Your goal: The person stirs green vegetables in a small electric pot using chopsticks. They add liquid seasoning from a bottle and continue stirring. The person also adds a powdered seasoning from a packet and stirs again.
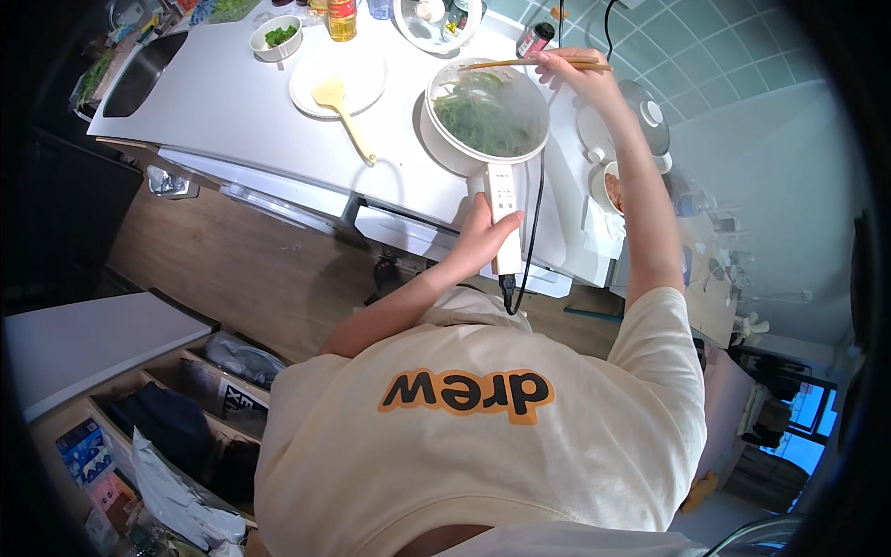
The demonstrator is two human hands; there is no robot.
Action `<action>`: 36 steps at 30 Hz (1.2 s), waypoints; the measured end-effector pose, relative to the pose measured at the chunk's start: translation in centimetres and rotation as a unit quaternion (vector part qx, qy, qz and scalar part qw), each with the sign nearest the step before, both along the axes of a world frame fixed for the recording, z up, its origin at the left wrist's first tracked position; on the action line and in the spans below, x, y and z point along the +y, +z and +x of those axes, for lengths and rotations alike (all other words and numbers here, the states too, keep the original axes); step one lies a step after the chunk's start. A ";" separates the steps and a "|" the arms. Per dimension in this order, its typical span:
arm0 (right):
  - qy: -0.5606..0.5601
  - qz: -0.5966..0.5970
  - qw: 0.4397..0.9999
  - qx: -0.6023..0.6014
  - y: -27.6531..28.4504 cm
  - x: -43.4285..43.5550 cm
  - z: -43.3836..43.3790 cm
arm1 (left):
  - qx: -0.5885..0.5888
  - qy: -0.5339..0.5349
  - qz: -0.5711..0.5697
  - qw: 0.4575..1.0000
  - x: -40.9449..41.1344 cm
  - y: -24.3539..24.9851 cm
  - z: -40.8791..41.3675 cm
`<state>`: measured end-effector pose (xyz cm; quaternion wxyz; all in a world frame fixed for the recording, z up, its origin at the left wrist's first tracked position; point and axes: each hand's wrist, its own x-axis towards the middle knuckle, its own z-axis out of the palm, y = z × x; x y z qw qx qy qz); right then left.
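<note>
My left hand (487, 233) grips the white handle (502, 209) of an electric cooking pot (452, 154), with a black power cord (539, 230) plugged into the handle's end. Leafy greens (480, 115) fill the pot, and steam blurs them. Above the pot's far right rim, my right hand (572, 68) holds a pair of wooden chopsticks (511, 63). Their tips reach over the far left part of the rim; whether they touch it I cannot tell. Left of the pot, a pale yellow spatula (341, 115) lies across a white plate (372, 69), its handle extending onto the counter.
A small white bowl of chopped greens (278, 38), an oil bottle (342, 19) and a glass lid (437, 21) stand at the back. Right of the pot are a bowl of reddish food (612, 188) and another glass lid (644, 115). The sink (146, 76) is far left.
</note>
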<state>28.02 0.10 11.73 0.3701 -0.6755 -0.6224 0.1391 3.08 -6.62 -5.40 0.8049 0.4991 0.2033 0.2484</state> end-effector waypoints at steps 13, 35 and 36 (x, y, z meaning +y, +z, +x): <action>0.019 -0.192 0.980 0.043 2.8 0.6 3.1 | 0.002 -0.007 -0.026 1.000 0.1 0.5 -0.4; -0.005 -0.167 0.984 0.056 0.6 -3.8 0.7 | -0.032 -0.042 -0.048 0.997 0.4 0.5 -0.9; -0.028 -0.128 0.988 0.085 -0.1 -3.3 1.1 | -0.030 -0.052 -0.042 0.997 0.5 0.4 -1.1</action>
